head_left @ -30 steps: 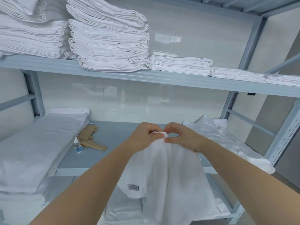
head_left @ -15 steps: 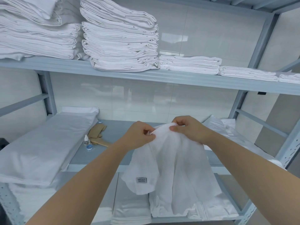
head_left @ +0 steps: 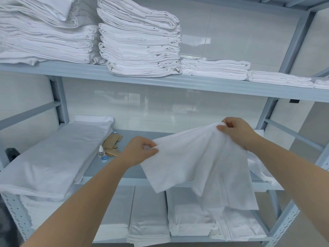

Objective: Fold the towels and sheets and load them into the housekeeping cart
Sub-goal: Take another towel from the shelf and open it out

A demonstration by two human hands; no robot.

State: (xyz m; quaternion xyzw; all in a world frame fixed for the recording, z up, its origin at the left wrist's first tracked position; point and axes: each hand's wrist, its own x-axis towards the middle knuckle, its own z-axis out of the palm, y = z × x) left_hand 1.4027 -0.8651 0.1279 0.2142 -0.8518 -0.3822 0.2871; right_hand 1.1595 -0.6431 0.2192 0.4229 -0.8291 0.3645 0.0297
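— Where's the towel [head_left: 204, 163]?
— Held up before the middle shelf [head_left: 128, 172], hanging over its edge.
— Both hands on it?
— Left hand [head_left: 140, 151] pinches one top corner with curled fingers [head_left: 151, 151]; right hand [head_left: 236, 132] pinches the other, higher.

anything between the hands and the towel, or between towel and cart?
Nothing between hands and towel: the left hand and right hand each pinch its top edge, and it hangs in front of the middle shelf. The cart isn't in view, so that path can't be judged.
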